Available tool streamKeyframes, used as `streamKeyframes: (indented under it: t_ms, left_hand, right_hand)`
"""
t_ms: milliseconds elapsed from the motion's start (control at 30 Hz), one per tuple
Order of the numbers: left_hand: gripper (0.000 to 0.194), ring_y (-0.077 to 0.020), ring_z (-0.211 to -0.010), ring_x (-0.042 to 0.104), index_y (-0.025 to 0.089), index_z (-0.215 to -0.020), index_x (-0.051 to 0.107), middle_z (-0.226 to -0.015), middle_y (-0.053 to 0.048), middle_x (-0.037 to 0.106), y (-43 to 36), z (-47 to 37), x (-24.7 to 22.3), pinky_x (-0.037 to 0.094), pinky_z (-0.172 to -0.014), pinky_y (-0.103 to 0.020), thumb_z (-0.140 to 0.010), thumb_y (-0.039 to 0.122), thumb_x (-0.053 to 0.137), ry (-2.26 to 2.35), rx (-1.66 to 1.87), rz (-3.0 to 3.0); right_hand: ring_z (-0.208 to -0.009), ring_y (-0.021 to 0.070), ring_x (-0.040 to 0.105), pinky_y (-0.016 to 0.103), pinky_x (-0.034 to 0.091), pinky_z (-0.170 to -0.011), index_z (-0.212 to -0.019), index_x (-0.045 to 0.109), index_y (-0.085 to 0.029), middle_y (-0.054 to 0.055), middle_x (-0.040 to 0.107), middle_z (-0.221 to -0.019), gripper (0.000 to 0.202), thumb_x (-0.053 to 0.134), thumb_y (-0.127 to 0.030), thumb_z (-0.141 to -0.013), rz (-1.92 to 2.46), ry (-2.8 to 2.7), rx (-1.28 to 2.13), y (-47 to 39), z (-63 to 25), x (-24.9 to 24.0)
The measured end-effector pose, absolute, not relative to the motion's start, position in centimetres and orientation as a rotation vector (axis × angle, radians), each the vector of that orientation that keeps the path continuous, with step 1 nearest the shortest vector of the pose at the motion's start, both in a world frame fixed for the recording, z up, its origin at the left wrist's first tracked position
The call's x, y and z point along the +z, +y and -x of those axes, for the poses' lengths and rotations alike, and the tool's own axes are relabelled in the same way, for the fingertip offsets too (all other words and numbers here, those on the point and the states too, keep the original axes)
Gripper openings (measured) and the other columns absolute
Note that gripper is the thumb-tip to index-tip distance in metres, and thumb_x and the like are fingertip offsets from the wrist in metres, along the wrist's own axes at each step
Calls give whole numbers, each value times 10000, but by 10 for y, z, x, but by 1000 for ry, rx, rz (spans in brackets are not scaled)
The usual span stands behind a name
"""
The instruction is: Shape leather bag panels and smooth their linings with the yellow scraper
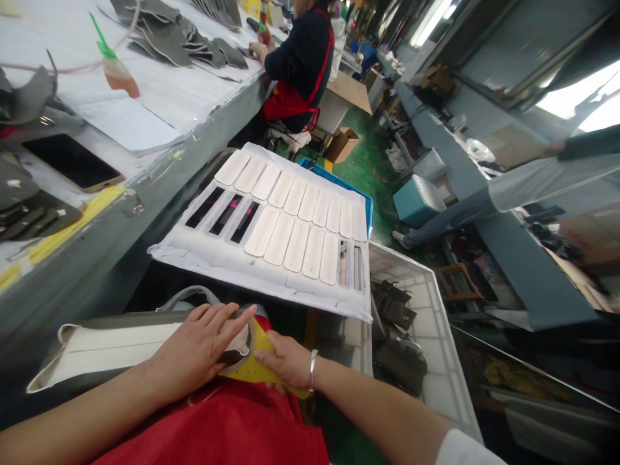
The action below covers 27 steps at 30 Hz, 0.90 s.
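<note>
My left hand [201, 352] lies with its fingers stretched out over the end of a grey piece with a cream lining [116, 345]. Close on its right, my right hand [285, 361], with a silver bracelet at the wrist, has its thumb and fingers wrapped round a yellow piece [259, 355]. That yellow piece meets the end of the lined piece at my lap, over a red apron [232, 426]. Beyond my hands, a white cloth-covered board [208, 258] carries two rows of pale oblong strips [276, 236].
On the left worktable [194, 148] are a phone [72, 161], a glue bottle [119, 74] and grey pieces. A white crate [436, 323] with dark items stands at the right. A person [300, 71] sits at the table; another stands far right.
</note>
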<state>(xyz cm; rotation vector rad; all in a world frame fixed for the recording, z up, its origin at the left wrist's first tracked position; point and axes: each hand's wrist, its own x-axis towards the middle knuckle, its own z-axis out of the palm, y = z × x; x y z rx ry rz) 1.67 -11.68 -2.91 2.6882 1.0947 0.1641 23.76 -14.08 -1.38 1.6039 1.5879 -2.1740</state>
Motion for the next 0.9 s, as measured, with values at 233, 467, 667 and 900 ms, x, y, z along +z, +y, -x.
streamKeyframes:
  t_ms: [233, 467, 667, 900]
  left_hand:
    - [729, -291, -1211, 424, 243, -1433, 206, -1330, -148, 469, -114, -13, -29, 299, -971, -420, -782, 236, 534, 1063, 54, -2708]
    - [765, -297, -1231, 413, 282, -1436, 186, -1370, -151, 437, -110, -11, -35, 284, -993, -435, -762, 215, 542, 1035, 20, -2707]
    - [726, -301, -1222, 427, 284, -1422, 244, -1363, -148, 455, -109, -11, -41, 287, -992, -436, -764, 297, 550, 1056, 61, -2695]
    - [624, -286, -1196, 454, 169, -1380, 370, -1320, -134, 513, -108, -19, -44, 305, -977, -434, -773, 247, 496, 1112, 128, -2657]
  right_hand:
    - [-422, 115, 514, 231, 423, -381, -1099, 378, -206, -9, 568, -688, 424, 414, -552, -857, -1745, 1475, -2310, -159, -231, -36]
    - [-711, 180, 615, 298, 492, -624, -1073, 471, -176, 70, 625, -920, 397, 428, -507, -858, -1880, 1758, -2068, -160, -225, -33]
    - [-865, 217, 600, 320, 467, -751, -1104, 495, -151, 87, 626, -999, 442, 415, -508, -855, -1925, 1870, -1922, -163, -223, -41]
    - [-843, 229, 595, 338, 469, -749, -1026, 482, -157, 119, 615, -959, 412, 415, -507, -821, -2118, 1851, -1942, -176, -213, -54]
